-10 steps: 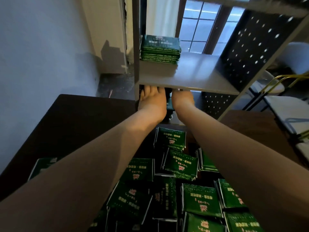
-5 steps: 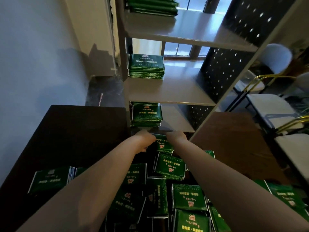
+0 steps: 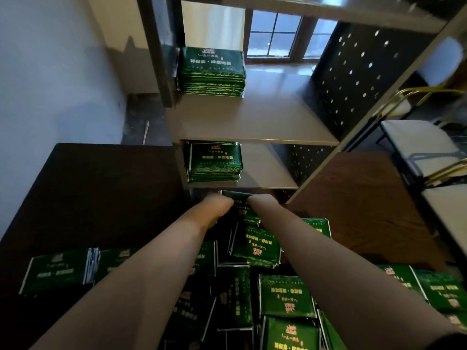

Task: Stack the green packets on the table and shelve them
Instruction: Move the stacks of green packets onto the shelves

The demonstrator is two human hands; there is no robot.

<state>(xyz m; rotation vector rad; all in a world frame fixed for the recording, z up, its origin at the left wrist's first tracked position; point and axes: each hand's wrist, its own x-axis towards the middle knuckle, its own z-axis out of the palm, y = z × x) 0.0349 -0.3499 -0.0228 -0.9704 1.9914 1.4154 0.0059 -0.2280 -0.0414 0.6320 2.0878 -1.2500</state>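
Note:
Many loose green packets (image 3: 255,246) lie scattered over the near half of the dark table (image 3: 101,188). At the table's far edge, just below the shelf unit, a small stack of green packets (image 3: 240,202) sits between my two hands. My left hand (image 3: 217,205) grips its left side and my right hand (image 3: 262,201) grips its right side; the fingers are mostly hidden. One neat stack of packets (image 3: 211,72) rests on the upper shelf board (image 3: 265,122). Another stack (image 3: 214,162) sits on the board below.
A black perforated panel (image 3: 353,79) forms the shelf unit's right side. A brown tabletop (image 3: 358,205) and white-seated chairs with yellow frames (image 3: 419,145) are on the right. A blue-grey wall (image 3: 50,84) runs along the left, and a window (image 3: 275,34) is behind the shelves.
My hands drew back from under the shelf board to the table's far edge and closed around a small stack of packets. A new stack now lies on the lower shelf.

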